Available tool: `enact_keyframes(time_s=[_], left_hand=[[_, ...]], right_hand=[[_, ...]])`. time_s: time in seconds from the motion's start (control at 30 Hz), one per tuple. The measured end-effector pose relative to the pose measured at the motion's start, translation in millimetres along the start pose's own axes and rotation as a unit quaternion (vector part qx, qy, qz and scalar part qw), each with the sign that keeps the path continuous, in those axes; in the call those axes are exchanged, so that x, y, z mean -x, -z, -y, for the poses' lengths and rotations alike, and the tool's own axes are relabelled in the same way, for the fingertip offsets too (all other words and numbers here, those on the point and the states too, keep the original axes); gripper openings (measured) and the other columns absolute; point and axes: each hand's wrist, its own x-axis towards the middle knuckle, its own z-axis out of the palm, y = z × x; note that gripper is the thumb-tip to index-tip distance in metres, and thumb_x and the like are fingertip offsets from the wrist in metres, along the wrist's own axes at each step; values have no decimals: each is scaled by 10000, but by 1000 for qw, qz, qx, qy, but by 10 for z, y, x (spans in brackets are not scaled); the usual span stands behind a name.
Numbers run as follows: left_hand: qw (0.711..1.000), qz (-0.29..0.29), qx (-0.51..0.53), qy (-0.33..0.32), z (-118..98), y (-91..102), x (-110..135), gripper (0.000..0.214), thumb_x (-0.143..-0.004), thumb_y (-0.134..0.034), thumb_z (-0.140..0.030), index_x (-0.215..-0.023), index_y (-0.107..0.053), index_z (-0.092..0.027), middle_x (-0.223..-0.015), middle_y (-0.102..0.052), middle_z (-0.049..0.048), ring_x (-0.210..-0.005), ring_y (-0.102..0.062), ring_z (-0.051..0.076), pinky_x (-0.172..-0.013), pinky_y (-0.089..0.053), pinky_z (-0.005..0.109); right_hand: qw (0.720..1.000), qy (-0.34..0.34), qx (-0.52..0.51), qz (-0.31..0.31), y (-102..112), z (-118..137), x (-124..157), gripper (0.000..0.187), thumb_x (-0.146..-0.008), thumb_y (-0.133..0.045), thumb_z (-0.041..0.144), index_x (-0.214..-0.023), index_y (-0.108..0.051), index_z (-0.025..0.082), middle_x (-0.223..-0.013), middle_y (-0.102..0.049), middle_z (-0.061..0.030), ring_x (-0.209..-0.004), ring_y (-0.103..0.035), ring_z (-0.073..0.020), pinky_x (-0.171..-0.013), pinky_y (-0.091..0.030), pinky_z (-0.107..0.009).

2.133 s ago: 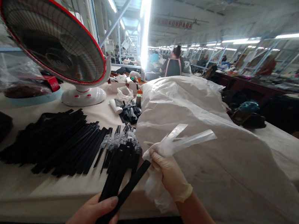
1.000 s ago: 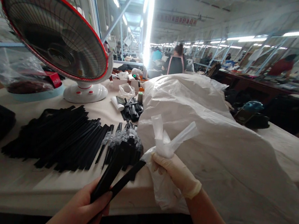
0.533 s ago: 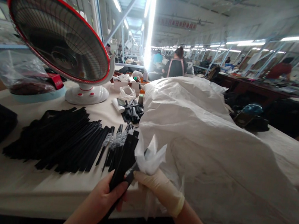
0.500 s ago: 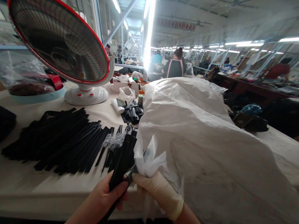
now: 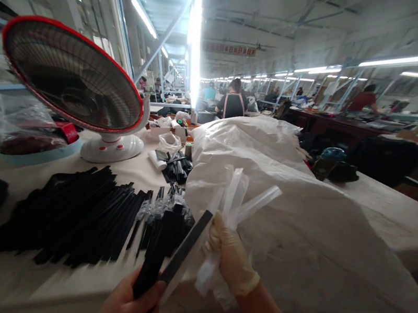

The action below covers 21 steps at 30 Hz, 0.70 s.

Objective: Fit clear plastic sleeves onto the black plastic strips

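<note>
My bare left hand (image 5: pixel 134 298) is closed around a bundle of flat black fabric strips (image 5: pixel 154 253). One black strip (image 5: pixel 191 243) angles out of the bundle to the upper right, its end close to my right fingertips. My right hand (image 5: pixel 232 258), in a pale thin glove, grips a bunch of clear plastic strips (image 5: pixel 235 195); their ends stick out above and below the fist. A long clear piece runs beside the angled black strip. On the table to the left lies a wide row of black strips (image 5: pixel 72 219), and several nearer ones carry clear plastic wraps (image 5: pixel 157 206).
A red-rimmed fan (image 5: pixel 74 77) stands at the back left. A large white plastic sheet (image 5: pixel 300 234) covers a heap on the right. Behind the strips are a small black pile (image 5: pixel 178 167), a thread spool (image 5: pixel 188 149) and a light-blue basin (image 5: pixel 38 153). People work farther back.
My right hand has moved up and right, away from my left, with the plastic strips spreading out. My left hand has lowered leftward, and one black strip now angles away from the bundle.
</note>
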Motion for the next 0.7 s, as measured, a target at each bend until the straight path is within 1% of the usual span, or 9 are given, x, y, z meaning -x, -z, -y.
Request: enact_keyframes(time_s=[0.07, 0.13, 0.2, 0.33, 0.43, 0.5, 0.57, 0.63, 0.7], left_hand=[[1000, -9, 8, -18, 18, -71, -17, 533, -561, -688, -614, -816, -513, -181, -401, -523, -68, -317, -406, 63, -331, -311, 167], [999, -10, 16, -45, 34, -112, -48, 531, -571, -678, -620, -819, -517, -180, -410, -505, -76, -332, -398, 61, -338, -323, 170], [998, -1, 14, -57, 57, -99, -74, 532, -584, -659, -634, -816, -517, -178, -417, -492, -77, -344, -393, 63, -340, -323, 172], [999, 38, -24, -30, 156, -33, -70, 520, -612, -620, -652, -795, -496, -181, -430, -492, -72, -349, -388, 64, -344, -310, 175], [997, 35, -51, -38, 216, -35, -62, 458, -673, -583, -604, -821, -496, -180, -457, -488, -70, -366, -384, 70, -360, -309, 185], [993, 15, -89, -73, 193, -3, -107, 383, -727, -534, -549, -819, -502, -179, -486, -482, -63, -405, -419, 88, -393, -337, 197], [973, -26, -193, -121, 99, 101, -232, 291, -783, -474, -471, -783, -510, -182, -527, -496, -44, -477, -494, 116, -460, -388, 215], [928, -111, -321, -152, -41, 262, -452, 220, -825, -421, -376, -763, -515, -187, -588, -537, -16, -576, -560, 148, -553, -421, 240], [894, -189, -377, -151, -169, 415, -748, 170, -829, -414, -299, -782, -525, -179, -675, -579, 29, -675, -591, 190, -628, -418, 281]], right_hand=[[996, -78, -45, -5, -100, -93, 56, 399, -674, -632, 569, -682, -610, 171, -459, -514, 34, -368, -423, -89, -366, -341, -219], [990, -141, -28, 14, -163, -198, 141, 426, -627, -671, 568, -704, -622, 152, -461, -544, 13, -352, -467, -118, -355, -372, -243], [990, -139, -17, 36, -144, -227, 192, 418, -601, -715, 528, -733, -633, 140, -487, -574, 4, -364, -496, -125, -382, -408, -253], [991, -80, -105, -8, -28, -142, 130, 353, -655, -689, 509, -658, -603, 166, -449, -526, 49, -369, -448, -73, -411, -376, -202], [973, -189, -124, 41, -52, -223, 112, 360, -648, -687, 512, -676, -614, 160, -477, -546, 33, -388, -464, -91, -425, -375, -222], [970, -219, -95, 53, -73, -283, 145, 349, -636, -708, 480, -735, -642, 152, -486, -542, 35, -389, -453, -96, -435, -380, -237], [986, -158, -59, 13, -42, -245, 162, 268, -649, -722, 414, -704, -646, 163, -432, -459, 70, -366, -380, -73, -419, -353, -223], [992, -113, -54, -24, 27, -117, 127, 188, -654, -732, 347, -671, -647, 180, -405, -378, 95, -362, -327, -57, -396, -323, -199], [988, -128, -83, -12, 91, 12, 57, 173, -639, -740, 294, -765, -675, 196, -447, -433, 93, -400, -386, -56, -414, -349, -179]])
